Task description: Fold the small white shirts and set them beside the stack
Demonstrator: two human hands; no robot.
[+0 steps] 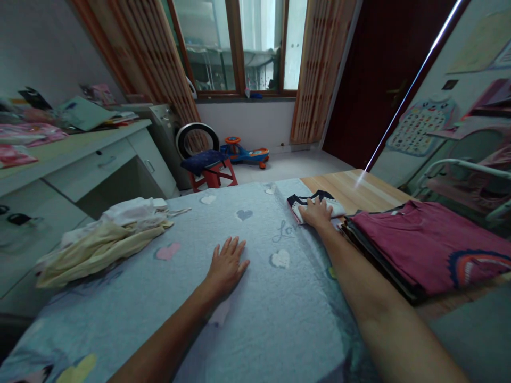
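Note:
My left hand (227, 266) lies flat with spread fingers over the pale blue heart-patterned cloth (255, 298) and holds nothing. Farther out to the right, my right hand (316, 211) rests on top of a small folded white garment with dark trim (336, 204). Its fingers are stretched out and apart, pressing on the fabric rather than wrapped round it. Right of that forearm is a stack of folded clothes, with a dark pink T-shirt (427, 234) on top. A loose heap of white and cream clothes (115, 234) lies at the cloth's left side.
Bare wood table top (351, 185) shows beyond the folded garment. A white desk (99, 154) with clutter stands at the left. Beyond the table are a red stool (215, 175) and a blue and orange ride-on toy (247, 153). At the right is a pink chair (459, 186).

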